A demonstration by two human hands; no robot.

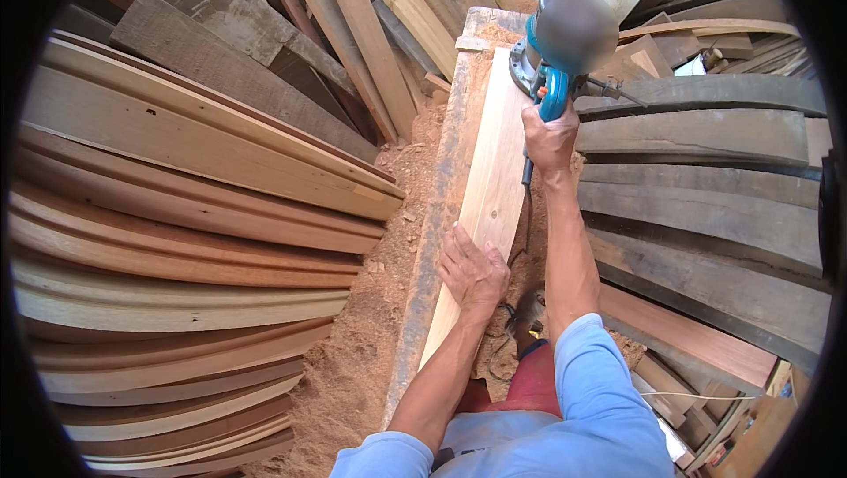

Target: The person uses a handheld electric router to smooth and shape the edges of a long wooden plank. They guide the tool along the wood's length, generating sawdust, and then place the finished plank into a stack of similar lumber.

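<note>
Across the left side of my view, I see the biggest group: long brown and cream wooden boards with moulded edges (212,187), lying side by side in a row. To the right, thick grey-brown weathered wooden planks (706,187) make a second, somewhat smaller group. Between the two groups, reddish-brown sawdust (340,390) covers the ground, and from it rises a narrow, worn wooden bench (465,125). On this bench I find a long, pale, smooth wooden plank (496,160), which points away from the person. At its far end stands a blue-green power tool with a rounded body and round metal base (565,41); the body is blurred to me, and its cutting part is hidden. The right hand (550,138) has its fingers curled around the blue handle of this tool. Nearer, the left hand (475,268) lies palm down on the plank, its fingers stretched and slightly spread. Below the right hand, a thin black cable (528,205) hangs beside the plank.
</note>
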